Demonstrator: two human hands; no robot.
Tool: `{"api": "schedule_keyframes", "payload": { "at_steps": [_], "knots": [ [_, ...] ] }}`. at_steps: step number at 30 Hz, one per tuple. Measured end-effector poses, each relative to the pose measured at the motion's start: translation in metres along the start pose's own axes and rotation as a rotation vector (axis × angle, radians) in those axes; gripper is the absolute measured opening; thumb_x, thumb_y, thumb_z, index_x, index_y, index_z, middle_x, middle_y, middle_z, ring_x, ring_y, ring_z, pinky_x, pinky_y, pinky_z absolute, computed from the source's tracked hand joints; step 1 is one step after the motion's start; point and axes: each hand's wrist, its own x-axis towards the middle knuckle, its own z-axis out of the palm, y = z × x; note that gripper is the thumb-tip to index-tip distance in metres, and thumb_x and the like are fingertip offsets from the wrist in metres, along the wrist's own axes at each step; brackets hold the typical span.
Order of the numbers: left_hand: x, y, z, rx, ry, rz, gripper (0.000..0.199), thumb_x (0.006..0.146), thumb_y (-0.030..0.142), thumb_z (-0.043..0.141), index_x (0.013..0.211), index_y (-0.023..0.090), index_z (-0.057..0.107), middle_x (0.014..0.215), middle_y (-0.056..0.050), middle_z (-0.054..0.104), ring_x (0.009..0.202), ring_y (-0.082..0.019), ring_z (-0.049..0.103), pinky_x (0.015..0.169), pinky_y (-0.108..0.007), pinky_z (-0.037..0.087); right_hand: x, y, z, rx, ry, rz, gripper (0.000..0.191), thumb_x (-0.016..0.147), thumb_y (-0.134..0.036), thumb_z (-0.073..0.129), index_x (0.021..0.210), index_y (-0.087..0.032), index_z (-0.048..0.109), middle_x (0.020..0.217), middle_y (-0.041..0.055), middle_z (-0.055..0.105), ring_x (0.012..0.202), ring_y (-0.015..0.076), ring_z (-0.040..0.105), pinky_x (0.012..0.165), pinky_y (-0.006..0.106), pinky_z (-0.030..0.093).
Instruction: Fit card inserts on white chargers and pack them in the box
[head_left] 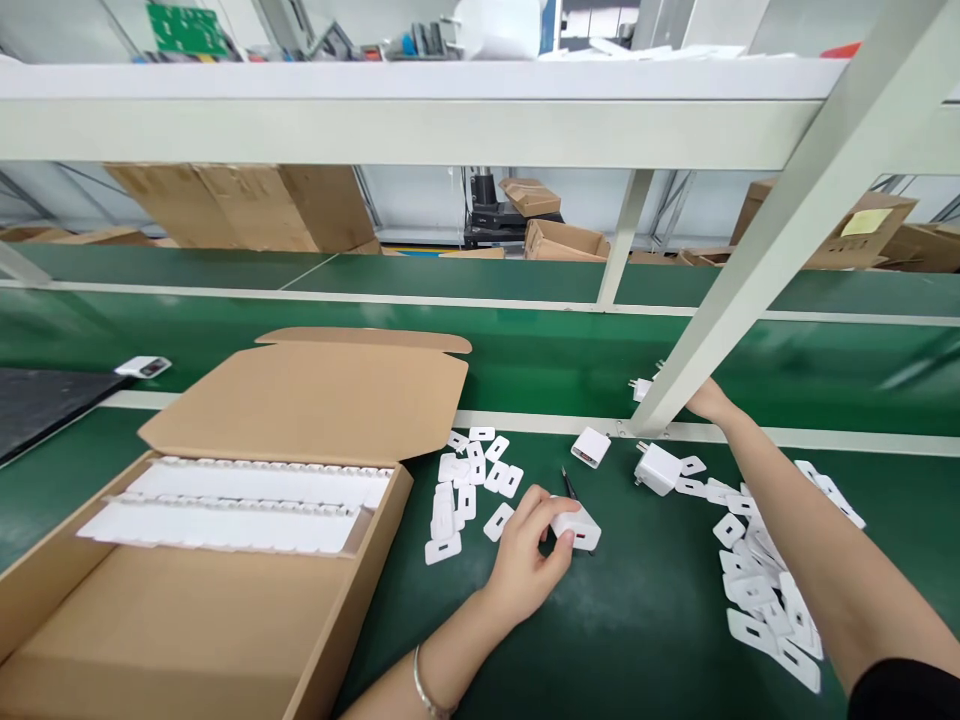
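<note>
My left hand (529, 550) pinches a white charger (579, 526) between thumb and fingers, low over the green table. A slot shows on the charger's face. Behind it the dark tip of a thin pointed tool (569, 484) sticks out. My right hand (709, 400) reaches to the far side of the table; the slanted post hides its fingers. White chargers with metal prongs (640, 389) show just left of the post, close to that hand. Another charger (591, 447) stands on the table, and one with prongs (658, 469) lies to its right.
White slotted plates (474, 470) lie scattered left of centre, with a larger pile (765, 590) under my right forearm. An open cardboard box (367, 590) with rows of white pieces (247, 525) stands at left. The slanted post (780, 230) and shelf beam (420, 130) cross ahead.
</note>
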Motion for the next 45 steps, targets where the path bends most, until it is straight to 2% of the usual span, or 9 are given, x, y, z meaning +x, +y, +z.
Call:
{"api": "schedule_keyframes", "payload": {
  "at_steps": [3,7,13,17,21,26,30,36,45],
  "knots": [
    [-0.001,0.0,0.0,-0.001,-0.022,0.007,0.024,0.104,0.031,0.052,0.12,0.023,0.069,0.098,-0.005,0.056,0.074,-0.015,0.053,0.067,-0.027,0.047,-0.002,-0.009,0.006,-0.037,-0.11,0.04,0.036,0.086,-0.034,0.073,0.12,-0.023,0.073,0.128,0.0095,0.074,0.114,0.0315,0.071,0.094,0.039,0.06],
    [-0.001,-0.002,-0.001,-0.009,-0.021,-0.015,0.025,0.105,0.033,0.052,0.119,0.023,0.07,0.097,-0.005,0.055,0.073,-0.014,0.052,0.068,-0.028,0.046,-0.019,-0.017,0.0,-0.178,-0.109,0.197,0.042,0.079,-0.035,0.076,0.117,-0.016,0.071,0.127,0.0183,0.072,0.115,0.0396,0.068,0.088,0.043,0.057],
    [0.003,-0.003,0.007,-0.23,0.055,-0.208,0.036,0.108,0.049,0.046,0.12,0.023,0.069,0.099,-0.006,0.059,0.073,-0.016,0.052,0.067,-0.029,0.044,-0.109,-0.012,-0.047,-0.379,-0.014,0.333,0.049,0.087,-0.049,0.069,0.116,-0.01,0.065,0.117,0.0256,0.07,0.101,0.0381,0.069,0.07,0.038,0.048],
    [0.002,-0.001,0.014,-0.371,0.058,-0.239,0.044,0.107,0.058,0.045,0.119,0.022,0.067,0.108,-0.009,0.064,0.078,-0.017,0.055,0.07,-0.03,0.046,-0.191,-0.019,-0.064,-0.193,-0.176,0.229,0.048,0.087,-0.059,0.069,0.108,-0.016,0.069,0.106,0.0202,0.075,0.088,0.0324,0.072,0.068,0.037,0.05],
    [0.0,-0.001,0.014,-0.396,0.049,-0.224,0.046,0.107,0.06,0.044,0.119,0.022,0.065,0.109,-0.009,0.065,0.08,-0.017,0.057,0.073,-0.03,0.048,-0.241,-0.056,-0.033,-0.069,-0.357,-0.008,0.039,0.081,-0.052,0.076,0.108,-0.025,0.071,0.103,0.0072,0.078,0.088,0.0292,0.074,0.071,0.035,0.056],
    [0.0,-0.003,0.01,-0.349,0.078,-0.205,0.047,0.105,0.063,0.048,0.121,0.023,0.065,0.116,-0.01,0.067,0.093,-0.021,0.062,0.081,-0.033,0.051,-0.248,-0.117,0.021,-0.203,-0.058,-0.161,0.04,0.084,-0.036,0.073,0.12,-0.019,0.067,0.122,0.0152,0.073,0.111,0.0374,0.07,0.09,0.047,0.057],
    [0.0,-0.001,0.009,-0.361,0.099,-0.221,0.047,0.106,0.062,0.044,0.122,0.023,0.064,0.116,-0.01,0.067,0.094,-0.021,0.063,0.08,-0.033,0.051,-0.254,-0.159,0.027,-0.027,0.189,-0.152,0.046,0.099,-0.047,0.059,0.135,-0.018,0.06,0.131,0.0171,0.067,0.119,0.0367,0.066,0.098,0.051,0.055],
    [0.0,0.002,0.005,-0.326,0.107,-0.055,0.04,0.108,0.056,0.045,0.11,0.021,0.066,0.102,-0.007,0.064,0.091,-0.02,0.062,0.081,-0.033,0.049,-0.254,-0.188,0.045,0.614,-0.184,-0.127,0.049,0.105,-0.058,0.042,0.132,-0.022,0.061,0.118,0.0098,0.072,0.093,0.0231,0.071,0.084,0.039,0.059],
    [0.014,0.004,-0.017,-0.398,-0.09,-0.209,0.042,0.103,0.057,0.054,0.093,0.018,0.066,0.091,-0.004,0.059,0.079,-0.016,0.055,0.073,-0.03,0.044,-0.251,-0.168,0.077,0.57,-0.116,-0.368,0.04,0.105,-0.049,0.048,0.133,-0.022,0.055,0.123,0.0121,0.067,0.101,0.0244,0.068,0.09,0.041,0.058]
  ]
}}
